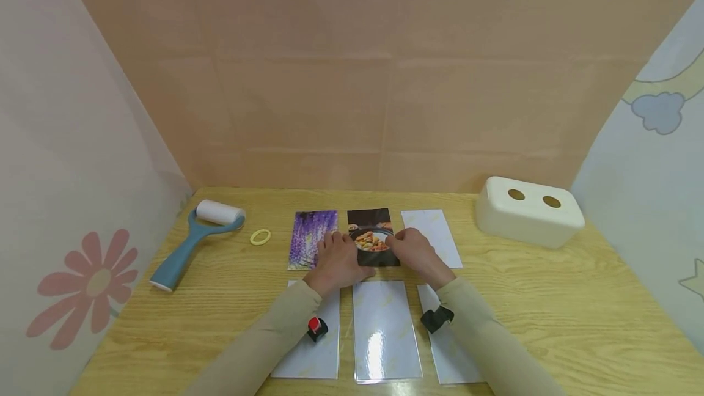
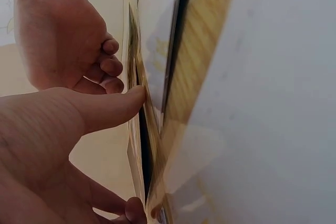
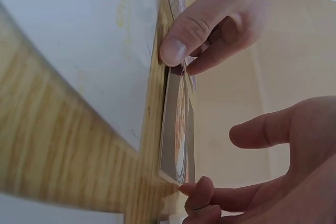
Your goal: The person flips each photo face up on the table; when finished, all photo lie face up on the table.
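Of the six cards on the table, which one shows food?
The middle card of the far row: it shows a dish of food on black. The left card of that row is mostly purple; the other four cards are whitish.

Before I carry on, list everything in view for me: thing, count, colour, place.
Food photo card: 1, mostly black, back row middle
Purple photo card: 1, purple and yellow, back row left
White cards: 4 showing, back row right and across the front row
Roller: 1, blue and white, far left
Ring: 1, yellow, beside roller
Box: 1, off-white, two holes, back right
Table: 1, wood-toned, beneath everything
Backdrop: 1, tan, behind
Side panels: 2, pale, printed, left and right
Wrist devices: 2, black, left one part red
Sleeves: 2, beige
Left hand: 1, food card's left edge
Right hand: 1, its right edge
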The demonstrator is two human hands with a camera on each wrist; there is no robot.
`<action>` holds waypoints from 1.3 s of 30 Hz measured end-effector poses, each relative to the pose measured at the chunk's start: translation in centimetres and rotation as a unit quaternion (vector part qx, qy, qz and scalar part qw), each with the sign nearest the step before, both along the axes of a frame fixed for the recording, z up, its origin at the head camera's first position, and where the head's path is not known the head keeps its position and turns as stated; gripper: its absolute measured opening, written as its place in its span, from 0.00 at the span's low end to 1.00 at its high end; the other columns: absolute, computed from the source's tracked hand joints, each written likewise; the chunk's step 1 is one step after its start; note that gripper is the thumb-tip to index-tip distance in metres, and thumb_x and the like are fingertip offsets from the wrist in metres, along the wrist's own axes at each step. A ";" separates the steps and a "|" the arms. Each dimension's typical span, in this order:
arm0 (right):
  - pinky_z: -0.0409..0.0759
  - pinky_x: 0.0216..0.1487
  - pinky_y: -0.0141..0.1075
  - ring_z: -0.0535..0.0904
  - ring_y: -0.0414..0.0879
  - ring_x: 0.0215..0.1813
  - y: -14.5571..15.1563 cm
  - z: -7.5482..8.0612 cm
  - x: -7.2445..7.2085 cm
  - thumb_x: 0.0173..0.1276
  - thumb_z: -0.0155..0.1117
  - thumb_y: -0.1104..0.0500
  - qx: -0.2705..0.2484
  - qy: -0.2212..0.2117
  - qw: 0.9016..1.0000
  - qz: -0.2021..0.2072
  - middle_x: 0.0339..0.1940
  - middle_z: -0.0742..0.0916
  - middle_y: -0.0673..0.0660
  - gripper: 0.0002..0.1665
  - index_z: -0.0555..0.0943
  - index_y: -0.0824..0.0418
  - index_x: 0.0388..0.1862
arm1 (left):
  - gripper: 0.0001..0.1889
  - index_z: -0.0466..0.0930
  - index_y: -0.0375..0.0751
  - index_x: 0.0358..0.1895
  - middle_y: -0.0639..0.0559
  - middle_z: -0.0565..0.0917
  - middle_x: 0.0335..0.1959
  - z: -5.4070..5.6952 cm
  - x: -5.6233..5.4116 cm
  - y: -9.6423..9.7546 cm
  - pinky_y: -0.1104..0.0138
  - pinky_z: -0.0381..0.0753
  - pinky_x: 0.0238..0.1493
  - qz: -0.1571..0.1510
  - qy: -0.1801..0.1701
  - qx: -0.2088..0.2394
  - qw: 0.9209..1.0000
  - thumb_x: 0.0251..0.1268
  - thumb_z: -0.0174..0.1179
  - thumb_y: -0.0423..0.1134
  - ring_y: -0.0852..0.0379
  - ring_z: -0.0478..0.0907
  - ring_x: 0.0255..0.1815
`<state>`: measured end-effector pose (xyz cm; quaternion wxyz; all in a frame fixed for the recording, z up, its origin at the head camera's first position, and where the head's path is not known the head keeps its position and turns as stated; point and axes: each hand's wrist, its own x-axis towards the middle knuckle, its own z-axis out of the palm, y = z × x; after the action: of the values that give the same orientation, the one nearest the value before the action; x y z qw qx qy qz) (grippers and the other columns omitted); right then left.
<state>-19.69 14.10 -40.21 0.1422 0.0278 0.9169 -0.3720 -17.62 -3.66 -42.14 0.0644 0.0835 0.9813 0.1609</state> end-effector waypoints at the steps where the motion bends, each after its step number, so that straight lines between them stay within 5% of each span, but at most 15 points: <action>1: 0.75 0.51 0.52 0.77 0.56 0.51 0.0 0.0 0.0 0.76 0.54 0.49 -0.002 0.000 1.000 -0.001 0.55 0.82 0.65 0.28 0.78 0.73 0.58 | 0.45 0.75 0.23 0.56 0.39 0.72 0.42 0.0 0.0 0.0 0.53 0.63 0.49 -0.001 -0.001 0.000 1.000 0.52 0.73 0.65 0.41 0.65 0.49; 8: 0.77 0.55 0.53 0.78 0.60 0.57 0.4 -0.1 0.4 0.75 0.54 0.51 -0.019 0.018 1.000 -0.013 0.60 0.81 0.69 0.30 0.74 0.74 0.64 | 0.48 0.71 0.20 0.62 0.33 0.74 0.53 0.4 0.7 0.4 0.47 0.65 0.57 -0.014 0.003 0.021 1.000 0.56 0.71 0.64 0.37 0.66 0.56; 13: 0.80 0.47 0.49 0.81 0.57 0.49 1.4 0.4 0.7 0.74 0.54 0.53 -0.027 0.047 0.998 -0.023 0.56 0.83 0.68 0.27 0.75 0.70 0.64 | 0.48 0.71 0.22 0.63 0.33 0.75 0.54 1.1 1.3 1.2 0.49 0.68 0.54 -0.026 0.021 0.020 0.999 0.58 0.68 0.66 0.39 0.67 0.54; 23: 0.79 0.50 0.52 0.80 0.60 0.53 4.9 1.7 2.7 0.76 0.55 0.57 -0.007 0.112 0.994 -0.002 0.51 0.84 0.66 0.24 0.74 0.69 0.64 | 0.33 0.78 0.33 0.58 0.37 0.75 0.53 1.8 2.4 2.7 0.51 0.66 0.52 -0.067 0.048 0.055 0.995 0.65 0.66 0.59 0.40 0.68 0.53; 32: 0.79 0.47 0.50 0.81 0.56 0.48 7.7 1.7 4.1 0.73 0.58 0.64 0.017 0.240 0.968 0.073 0.49 0.83 0.66 0.19 0.78 0.70 0.59 | 0.28 0.78 0.35 0.59 0.41 0.77 0.54 1.7 2.8 4.3 0.49 0.66 0.57 -0.097 0.064 0.060 0.991 0.67 0.64 0.54 0.42 0.69 0.59; 39: 0.79 0.44 0.50 0.80 0.57 0.47 10.7 1.0 3.6 0.73 0.59 0.65 0.054 0.247 0.964 0.086 0.51 0.82 0.68 0.20 0.77 0.72 0.61 | 0.23 0.80 0.34 0.49 0.41 0.76 0.52 1.4 2.9 6.1 0.47 0.65 0.61 -0.122 0.065 0.050 0.989 0.67 0.64 0.53 0.42 0.69 0.56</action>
<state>-16.09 24.77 -39.25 -0.0585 -0.1360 0.9411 -0.3040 -14.69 2.48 -40.76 0.0156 0.2155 0.9567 0.1952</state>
